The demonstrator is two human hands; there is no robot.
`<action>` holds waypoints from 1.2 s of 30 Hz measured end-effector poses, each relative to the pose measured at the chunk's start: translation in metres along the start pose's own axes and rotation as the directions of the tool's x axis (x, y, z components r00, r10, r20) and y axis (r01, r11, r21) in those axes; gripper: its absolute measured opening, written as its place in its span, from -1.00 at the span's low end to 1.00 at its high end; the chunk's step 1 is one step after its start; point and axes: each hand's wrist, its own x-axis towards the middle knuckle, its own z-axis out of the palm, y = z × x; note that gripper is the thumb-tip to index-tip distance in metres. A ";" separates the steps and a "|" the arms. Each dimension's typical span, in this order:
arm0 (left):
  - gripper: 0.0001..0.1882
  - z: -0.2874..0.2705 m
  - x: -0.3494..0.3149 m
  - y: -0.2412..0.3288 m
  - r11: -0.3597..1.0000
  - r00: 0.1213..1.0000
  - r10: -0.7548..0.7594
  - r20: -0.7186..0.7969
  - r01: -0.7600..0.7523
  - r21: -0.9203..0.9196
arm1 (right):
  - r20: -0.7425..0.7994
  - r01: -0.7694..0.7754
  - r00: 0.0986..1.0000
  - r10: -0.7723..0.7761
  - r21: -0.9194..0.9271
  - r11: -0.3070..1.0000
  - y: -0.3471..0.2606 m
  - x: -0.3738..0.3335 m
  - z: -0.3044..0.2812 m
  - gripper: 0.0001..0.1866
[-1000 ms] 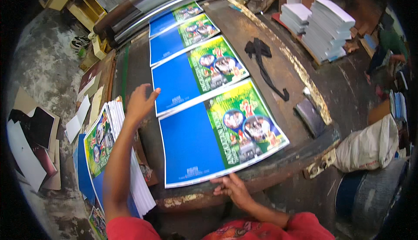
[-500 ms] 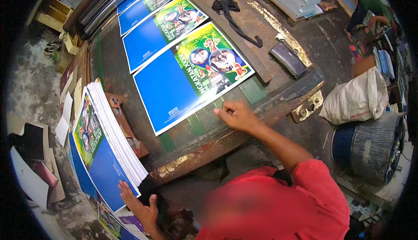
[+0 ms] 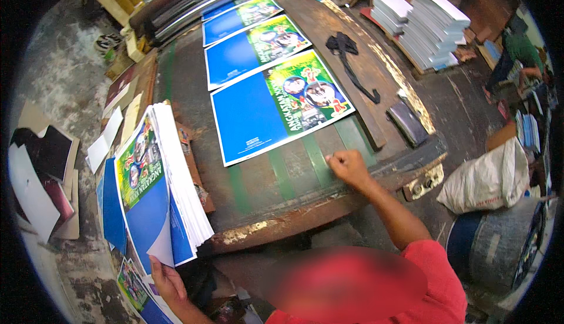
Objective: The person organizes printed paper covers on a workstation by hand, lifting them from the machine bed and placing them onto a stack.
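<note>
My left hand [image 3: 167, 281] pinches the near corner of a blue and green printed cover sheet [image 3: 138, 197], the top one of a stack. That corner is curled up, baring its white underside and another blue sheet below. The stack [image 3: 187, 186] stands at the left of the table's near end, its white edges fanned. My right hand [image 3: 348, 168] is closed in a fist above the table's near edge, with nothing visible in it. Beyond it, several matching sheets lie in an overlapping row, the nearest sheet [image 3: 249, 121] fully in view.
At the far end are metal rollers [image 3: 194, 4]. A black strap [image 3: 352, 68] and a dark pouch [image 3: 407, 123] lie along the table's right. Paper stacks [image 3: 432, 27], a white sack [image 3: 487, 177] and a large spool [image 3: 493, 247] stand farther right, with another person [image 3: 520, 54] beyond.
My left hand has gone from resting open on the stack to pinching and lifting the top sheet's corner. The row of sheets has shifted toward the rollers. My right hand stays closed.
</note>
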 end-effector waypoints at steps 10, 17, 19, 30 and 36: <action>-0.63 0.043 -0.029 0.013 0.640 0.931 0.336 0.141 -0.335 0.691 | 0.584 -0.565 0.784 0.211 0.528 0.634 -0.099 -0.028 0.058 -0.61; -0.47 0.107 -0.066 0.014 0.127 0.768 0.006 0.641 -0.636 0.761 | 0.748 -0.712 0.664 -0.011 0.637 0.296 -0.120 -0.028 0.061 -0.58; -0.46 0.107 -0.064 0.008 0.012 0.775 0.068 0.629 -0.631 0.776 | 0.803 -0.792 0.584 0.119 0.530 0.303 -0.108 -0.032 0.069 -0.58; -0.59 0.066 -0.034 -0.023 0.270 0.911 0.273 0.310 -0.382 0.884 | 0.714 -0.765 0.565 0.414 0.642 -0.063 -0.067 -0.095 0.101 -0.64; -0.71 0.080 -0.034 -0.038 0.225 0.884 0.408 0.229 -0.340 0.913 | 0.721 -0.756 0.545 0.427 0.643 -0.121 -0.059 -0.060 0.111 -0.59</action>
